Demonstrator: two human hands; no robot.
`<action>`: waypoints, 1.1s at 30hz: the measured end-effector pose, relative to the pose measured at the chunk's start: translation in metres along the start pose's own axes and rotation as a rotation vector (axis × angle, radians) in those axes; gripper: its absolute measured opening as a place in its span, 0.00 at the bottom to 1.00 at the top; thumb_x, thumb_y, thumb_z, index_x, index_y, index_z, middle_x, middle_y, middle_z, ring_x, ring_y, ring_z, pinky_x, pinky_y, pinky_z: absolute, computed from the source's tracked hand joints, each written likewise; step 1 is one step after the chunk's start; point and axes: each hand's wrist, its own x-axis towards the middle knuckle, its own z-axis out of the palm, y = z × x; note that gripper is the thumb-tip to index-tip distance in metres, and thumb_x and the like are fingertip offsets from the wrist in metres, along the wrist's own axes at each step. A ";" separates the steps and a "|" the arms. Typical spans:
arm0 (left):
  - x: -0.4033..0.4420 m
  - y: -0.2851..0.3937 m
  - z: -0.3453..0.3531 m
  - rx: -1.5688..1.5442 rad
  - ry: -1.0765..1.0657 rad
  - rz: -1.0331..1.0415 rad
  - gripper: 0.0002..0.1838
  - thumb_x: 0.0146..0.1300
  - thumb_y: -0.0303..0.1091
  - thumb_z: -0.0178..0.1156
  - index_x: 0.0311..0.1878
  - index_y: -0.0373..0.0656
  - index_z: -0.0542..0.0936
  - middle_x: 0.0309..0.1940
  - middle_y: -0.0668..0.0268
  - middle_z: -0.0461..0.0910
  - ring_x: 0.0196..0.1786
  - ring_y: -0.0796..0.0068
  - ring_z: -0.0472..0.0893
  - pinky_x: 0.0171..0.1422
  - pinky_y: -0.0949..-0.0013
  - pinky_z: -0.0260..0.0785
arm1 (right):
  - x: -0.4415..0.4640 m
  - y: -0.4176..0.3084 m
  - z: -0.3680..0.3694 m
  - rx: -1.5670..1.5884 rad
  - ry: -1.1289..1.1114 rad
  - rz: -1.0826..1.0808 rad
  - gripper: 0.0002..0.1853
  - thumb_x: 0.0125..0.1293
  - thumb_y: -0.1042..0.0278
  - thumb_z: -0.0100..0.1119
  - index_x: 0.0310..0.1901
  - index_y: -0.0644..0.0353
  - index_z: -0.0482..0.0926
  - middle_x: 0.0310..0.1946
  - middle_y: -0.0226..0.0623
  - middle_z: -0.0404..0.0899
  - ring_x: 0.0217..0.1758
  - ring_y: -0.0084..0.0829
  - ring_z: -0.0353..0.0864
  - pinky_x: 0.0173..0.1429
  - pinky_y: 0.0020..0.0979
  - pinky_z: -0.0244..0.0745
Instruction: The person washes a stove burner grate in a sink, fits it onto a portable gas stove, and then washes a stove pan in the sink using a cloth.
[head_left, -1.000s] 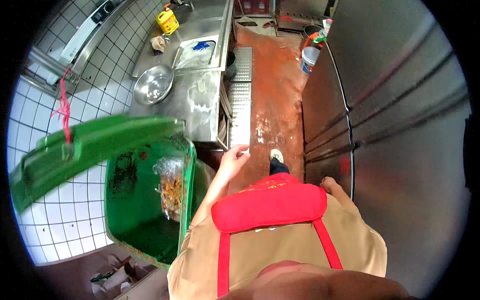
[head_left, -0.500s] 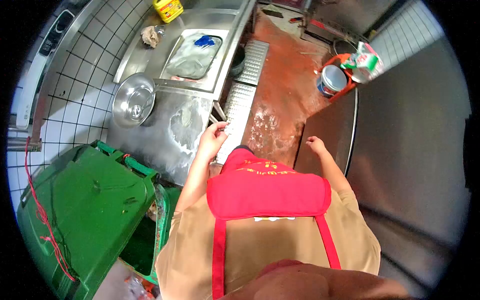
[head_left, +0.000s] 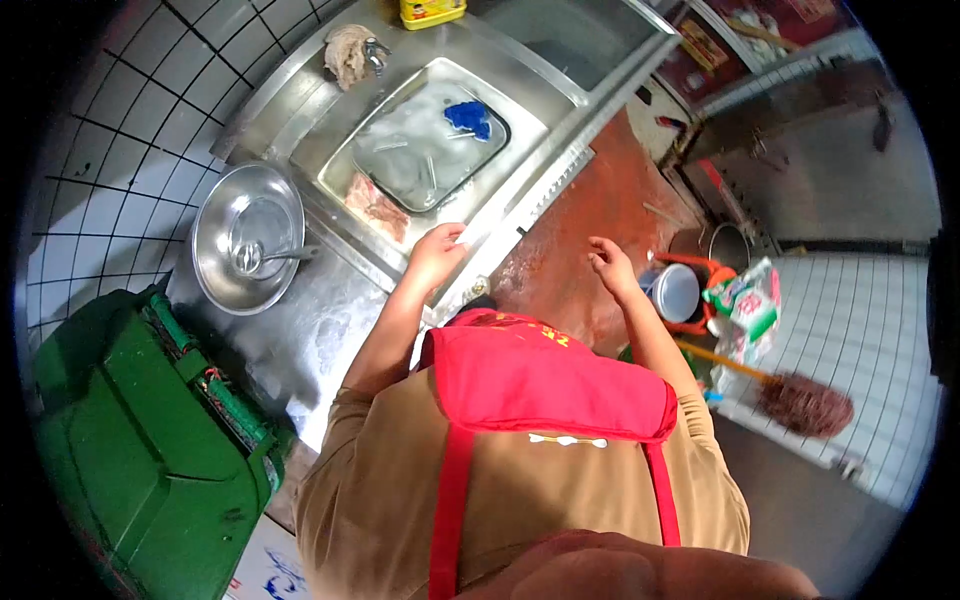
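The tray [head_left: 430,150] lies in the sink [head_left: 330,165], ahead of the left hand [head_left: 435,255], which is nearest to the sink's front edge. That hand is palm down, forearm angled forward, its fingers bent and close together, with the tips pointing toward the right hand (whether it touches the edge, I cannot tell). The right hand [head_left: 612,268] hangs over the red floor [head_left: 560,225], well apart from the left and near the bucket [head_left: 677,292], its fingers loosely curled and slightly parted.

The tray holds cloudy, foamy water, a blue cloth [head_left: 467,120] and a few thin, pale strips. Beside it in the sink, toward the left hand, lies a pinkish, crumpled thing [head_left: 378,205] (cloth or food, hard to say). On the counter [head_left: 320,310], a steel bowl [head_left: 215,240] holds a ladle [head_left: 285,255], its handle over the rim. A tan rag [head_left: 350,55] sits behind the sink.

To the right, the bucket, with a pale top, stands in a red basket [head_left: 700,268], beside a printed bag [head_left: 750,305] and a brown mop head [head_left: 805,403].

The green bin's lid [head_left: 150,430] hides its inside. The yellow jug [head_left: 432,12] is cut off above, and the red apron [head_left: 550,375] covers most of the feet.
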 end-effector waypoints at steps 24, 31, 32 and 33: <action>0.106 -0.120 0.033 0.730 0.440 -0.479 0.26 0.56 0.40 0.55 0.56 0.37 0.69 0.48 0.47 0.73 0.50 0.50 0.76 0.54 0.56 0.68 | 0.434 -0.124 0.177 -0.992 -0.943 -0.749 0.35 0.59 0.66 0.54 0.67 0.54 0.52 0.68 0.48 0.50 0.68 0.47 0.56 0.69 0.37 0.54; 0.175 -0.129 0.002 0.556 0.568 -0.805 0.19 0.58 0.33 0.47 0.53 0.35 0.68 0.45 0.47 0.70 0.49 0.51 0.75 0.52 0.54 0.70 | 0.446 -0.122 0.184 -1.228 -0.881 -0.814 0.34 0.57 0.71 0.45 0.68 0.51 0.52 0.71 0.32 0.45 0.67 0.43 0.59 0.68 0.43 0.55; 0.181 -0.124 -0.001 0.560 0.534 -0.845 0.19 0.58 0.32 0.47 0.52 0.35 0.69 0.45 0.47 0.70 0.48 0.52 0.75 0.52 0.54 0.71 | 0.455 -0.125 0.182 -1.188 -0.844 -0.825 0.36 0.55 0.72 0.49 0.67 0.52 0.52 0.71 0.35 0.45 0.68 0.43 0.58 0.68 0.42 0.55; 0.184 -0.129 0.002 0.596 0.539 -0.825 0.15 0.59 0.32 0.46 0.47 0.36 0.72 0.47 0.50 0.70 0.48 0.53 0.75 0.51 0.56 0.72 | 0.465 -0.128 0.182 -1.144 -0.810 -0.836 0.38 0.53 0.73 0.52 0.67 0.53 0.51 0.71 0.38 0.45 0.68 0.43 0.57 0.68 0.40 0.56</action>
